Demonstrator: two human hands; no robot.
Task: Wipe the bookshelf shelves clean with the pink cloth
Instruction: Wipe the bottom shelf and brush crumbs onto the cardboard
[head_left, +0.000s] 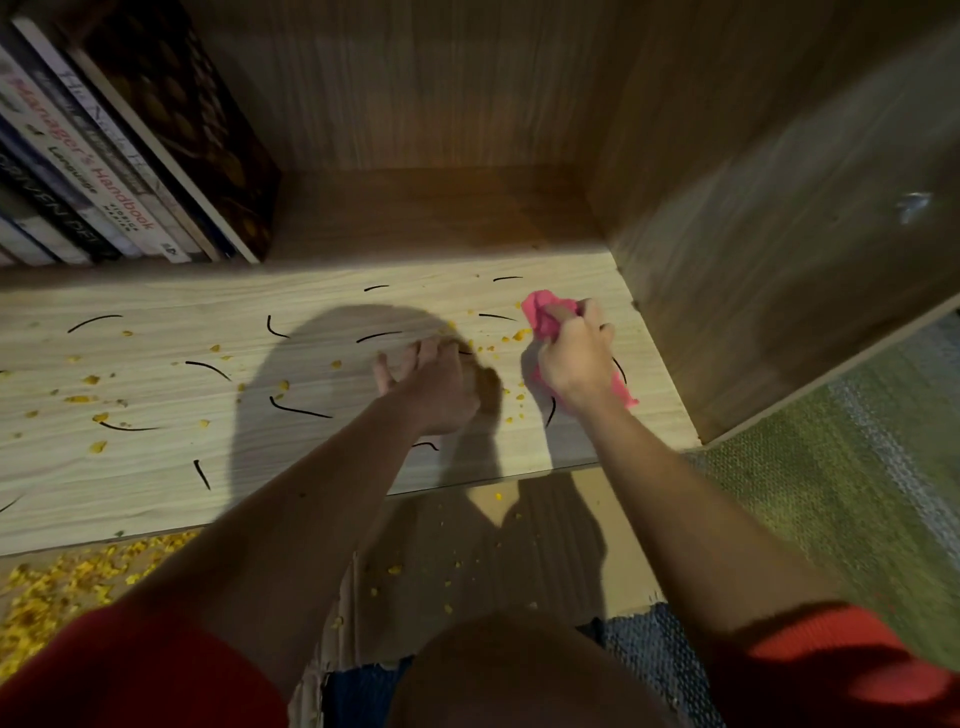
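Note:
A light wooden shelf (156, 467) spreads across the view, strewn with yellow crumbs (91, 379) and thin black curved strands (298, 410). My right hand (576, 358) grips the bunched pink cloth (545, 312) against the shelf near its right end, cloth showing above and below the fist. My left hand (431, 384) rests on the shelf just left of it, fingers spread and relaxed, among the crumbs. The shadow of my head and arms falls over the shelf's middle.
Several books (119, 171) lean at the back left. The wooden side panel (779, 260) closes the shelf on the right, close to the cloth. Below the front edge lie cardboard (467, 551), a heap of yellow crumbs (57, 587) and a green rug (831, 493).

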